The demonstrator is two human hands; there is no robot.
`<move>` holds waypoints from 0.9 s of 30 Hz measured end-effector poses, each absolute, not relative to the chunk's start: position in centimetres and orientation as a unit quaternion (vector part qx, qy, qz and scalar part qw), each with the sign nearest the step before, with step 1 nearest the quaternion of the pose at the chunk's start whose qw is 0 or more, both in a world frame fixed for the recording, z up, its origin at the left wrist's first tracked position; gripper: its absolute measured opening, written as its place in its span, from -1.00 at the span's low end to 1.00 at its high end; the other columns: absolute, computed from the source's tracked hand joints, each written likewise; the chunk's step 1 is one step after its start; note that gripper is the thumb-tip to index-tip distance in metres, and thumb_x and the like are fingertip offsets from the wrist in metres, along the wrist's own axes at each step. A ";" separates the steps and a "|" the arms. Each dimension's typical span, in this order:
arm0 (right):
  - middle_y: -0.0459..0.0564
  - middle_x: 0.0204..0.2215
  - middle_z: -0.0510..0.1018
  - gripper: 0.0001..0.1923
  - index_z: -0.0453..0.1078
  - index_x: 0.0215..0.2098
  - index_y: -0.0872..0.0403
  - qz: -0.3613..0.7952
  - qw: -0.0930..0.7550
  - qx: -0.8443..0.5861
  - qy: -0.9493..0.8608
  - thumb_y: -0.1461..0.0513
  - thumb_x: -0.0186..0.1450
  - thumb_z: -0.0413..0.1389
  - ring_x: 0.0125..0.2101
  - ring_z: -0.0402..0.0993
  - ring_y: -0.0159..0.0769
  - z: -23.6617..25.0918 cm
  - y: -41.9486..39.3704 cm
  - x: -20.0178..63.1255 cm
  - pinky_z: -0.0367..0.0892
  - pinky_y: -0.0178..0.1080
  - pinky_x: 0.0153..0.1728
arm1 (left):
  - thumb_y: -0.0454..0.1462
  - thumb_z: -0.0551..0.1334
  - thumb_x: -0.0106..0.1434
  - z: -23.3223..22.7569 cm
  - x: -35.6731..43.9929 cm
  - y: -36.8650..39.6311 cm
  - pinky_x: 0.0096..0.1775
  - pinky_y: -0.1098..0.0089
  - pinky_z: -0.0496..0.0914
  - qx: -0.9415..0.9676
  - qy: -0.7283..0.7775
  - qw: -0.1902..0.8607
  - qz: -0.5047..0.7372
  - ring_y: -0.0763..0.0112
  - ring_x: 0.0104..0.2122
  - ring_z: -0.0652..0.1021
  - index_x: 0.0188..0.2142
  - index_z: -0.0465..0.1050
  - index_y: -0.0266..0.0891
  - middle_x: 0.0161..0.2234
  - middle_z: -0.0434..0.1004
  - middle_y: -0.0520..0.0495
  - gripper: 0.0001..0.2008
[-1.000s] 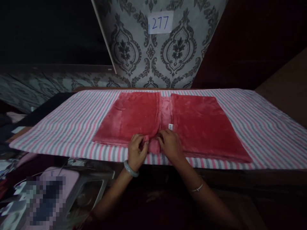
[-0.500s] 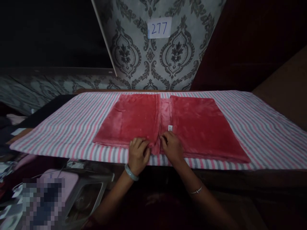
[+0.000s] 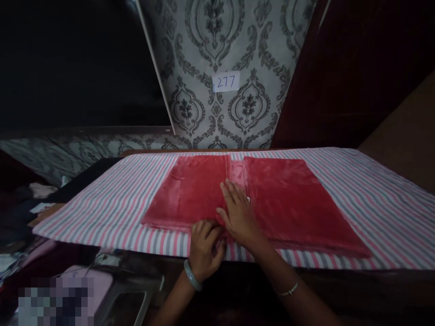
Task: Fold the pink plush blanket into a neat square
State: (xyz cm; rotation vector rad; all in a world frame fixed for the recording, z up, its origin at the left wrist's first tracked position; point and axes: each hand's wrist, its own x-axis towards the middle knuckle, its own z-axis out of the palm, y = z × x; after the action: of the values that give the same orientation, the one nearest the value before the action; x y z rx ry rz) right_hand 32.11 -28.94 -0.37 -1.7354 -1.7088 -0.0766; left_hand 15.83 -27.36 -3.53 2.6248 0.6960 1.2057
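A red plush blanket point(image 3: 292, 203) lies folded, its left and right sides turned in toward the middle. A narrow strip of its paler pink surface shows between the two flaps. My left hand point(image 3: 205, 246) is at the near inner corner of the left flap, fingers closed on the blanket's edge. Just above and to the right, my right hand point(image 3: 239, 215) lies with fingers stretched out over the left flap's inner edge and the gap. Beside it, a small white label point(image 3: 248, 199) is mostly covered.
Under the blanket is a striped cloth point(image 3: 112, 203) covering the table. Behind it, a patterned wall bears a paper marked 277 point(image 3: 226, 81). A dark screen point(image 3: 81, 68) hangs at the upper left. A stool point(image 3: 129, 299) and assorted items sit at the lower left.
My right hand has opened and moved up and over the left flap's inner edge, covering most of the label. My left hand stays at the near corner. The view has tilted upward.
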 end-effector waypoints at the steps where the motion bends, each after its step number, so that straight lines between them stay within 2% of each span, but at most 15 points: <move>1: 0.16 0.38 0.04 -0.37 0.06 0.40 0.15 -0.005 0.303 -0.690 -0.657 0.19 0.41 -0.01 0.38 -0.14 -0.01 -0.8 -28.4 32.0 0.00 0.16 0.31 | -0.34 0.17 0.29 -3.5 15.7 -27.3 -0.10 0.14 0.33 0.881 0.230 0.087 0.405 0.18 -0.12 0.46 -0.11 0.48 -0.20 -0.15 0.53 -0.16 -0.80; 3: 0.16 0.39 0.01 -0.38 0.08 0.40 0.16 0.042 0.242 -0.717 -0.652 0.16 0.41 0.00 0.38 -0.17 0.01 -1.9 -27.8 31.9 -0.02 0.16 0.32 | -0.35 0.16 0.29 -3.6 15.4 -27.3 -0.08 0.12 0.35 0.880 0.224 0.091 0.410 0.18 -0.11 0.48 -0.10 0.49 -0.16 -0.14 0.55 -0.15 -0.77; 5: 0.13 0.40 -0.03 -0.39 0.08 0.40 0.17 0.064 0.216 -0.726 -0.649 0.16 0.43 -0.01 0.39 -0.18 0.00 -2.9 -27.6 31.9 -0.04 0.12 0.33 | -0.34 0.15 0.29 -3.5 15.2 -27.4 -0.09 0.13 0.38 0.876 0.217 0.103 0.419 0.19 -0.11 0.50 -0.13 0.51 -0.13 -0.15 0.56 -0.13 -0.78; 8: 0.09 0.41 -0.08 -0.39 0.05 0.41 0.19 0.061 0.197 -0.735 -0.646 0.19 0.44 -0.02 0.39 -0.19 -0.02 -3.4 -27.9 31.9 -0.06 0.05 0.35 | -0.33 0.12 0.32 -2.8 15.0 -27.0 -0.16 0.18 0.42 0.864 0.217 0.147 0.430 0.25 -0.24 0.54 -0.27 0.51 -0.15 -0.30 0.59 -0.09 -0.82; 10: 0.11 0.40 -0.06 -0.39 0.06 0.41 0.21 0.057 0.181 -0.736 -0.649 0.20 0.44 -0.02 0.38 -0.17 0.01 -2.9 -28.2 31.8 -0.05 0.07 0.34 | -0.30 0.09 0.37 -1.8 14.7 -25.9 -0.20 0.23 0.45 0.855 0.236 0.185 0.424 0.30 -0.30 0.56 -0.31 0.50 -0.16 -0.36 0.59 -0.08 -0.78; 12: 0.14 0.38 0.01 -0.42 0.13 0.38 0.20 0.046 0.172 -0.733 -0.657 0.20 0.44 0.00 0.38 -0.15 0.06 -2.1 -28.4 31.5 -0.06 0.15 0.33 | -0.26 0.05 0.40 -0.5 14.3 -23.8 -0.14 0.24 0.49 0.856 0.262 0.205 0.397 0.29 -0.23 0.60 -0.19 0.52 -0.18 -0.26 0.63 -0.12 -0.75; 14: 0.13 0.36 0.07 -0.44 0.18 0.36 0.14 0.033 0.177 -0.719 -0.671 0.17 0.44 0.03 0.38 -0.15 0.08 -1.0 -28.5 31.0 -0.10 0.21 0.33 | -0.21 0.07 0.39 1.0 14.1 -20.7 0.01 0.17 0.47 0.878 0.278 0.191 0.340 0.23 -0.03 0.58 0.02 0.48 -0.20 -0.03 0.60 -0.20 -0.69; 18: 0.00 0.41 -0.06 -0.34 0.08 0.41 -0.09 0.044 0.194 -0.663 -0.722 0.04 0.40 0.12 0.39 -0.28 0.12 0.0 -28.3 29.8 -0.14 0.25 0.32 | -0.12 0.11 0.36 4.3 15.5 -12.5 0.27 0.11 0.22 0.927 0.302 0.125 0.186 0.16 0.30 0.29 0.28 0.26 -0.28 0.30 0.28 -0.28 -0.45; 21: -0.03 0.41 -0.10 -0.30 0.05 0.41 -0.18 0.083 0.183 -0.629 -0.751 -0.05 0.38 0.14 0.39 -0.33 0.12 -0.8 -28.0 29.3 -0.17 0.25 0.32 | -0.06 0.06 0.39 5.7 18.3 -6.7 0.33 0.05 0.04 0.924 0.371 0.068 0.067 0.13 0.38 0.10 0.36 0.12 -0.25 0.40 0.05 -0.25 -0.38; 24: -0.05 0.42 -0.12 -0.31 0.03 0.41 -0.20 0.094 0.175 -0.627 -0.754 -0.06 0.39 0.11 0.40 -0.35 0.09 -1.8 -28.1 29.2 -0.18 0.24 0.33 | 0.04 -0.01 0.40 5.0 20.6 -2.8 0.31 -0.13 -0.04 0.904 0.425 0.050 -0.009 0.04 0.39 0.06 0.37 0.10 -0.17 0.41 0.03 -0.23 -0.36; 27: -0.02 0.42 -0.16 -0.28 0.02 0.42 -0.20 0.104 0.156 -0.625 -0.757 -0.02 0.37 0.15 0.39 -0.34 0.10 -2.0 -28.9 29.5 -0.12 0.24 0.32 | 0.05 -0.08 0.41 2.8 21.3 -1.0 0.28 -0.25 -0.10 0.892 0.449 0.046 -0.009 -0.02 0.39 0.04 0.38 0.09 -0.16 0.41 0.00 -0.26 -0.35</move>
State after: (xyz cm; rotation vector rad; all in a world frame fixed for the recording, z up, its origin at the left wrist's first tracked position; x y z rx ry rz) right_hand 29.46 -28.91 -1.96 -1.7904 -2.1690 0.2989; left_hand 21.27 -1.04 2.84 2.7232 1.3702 -0.0275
